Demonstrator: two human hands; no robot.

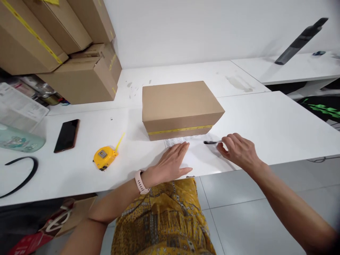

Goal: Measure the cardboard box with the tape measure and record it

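Note:
A closed cardboard box [180, 106] with a yellow tape strip along its front stands on the white table [278, 124]. A printed sheet of paper [198, 156] lies in front of it, partly tucked under the box. My left hand [170, 163] lies flat on the sheet with fingers stretched out, a pink watch on the wrist. My right hand [237, 150] pinches a black pen [211, 142] that points left, low over the paper just before the box.
A yellow tape measure [104, 157] with its tape slightly out lies left of my hands. Further left are a black phone [67, 135], a curved black strap [22, 175] and a teal bottle [18, 140]. Cardboard boxes [79, 79] are stacked at back left.

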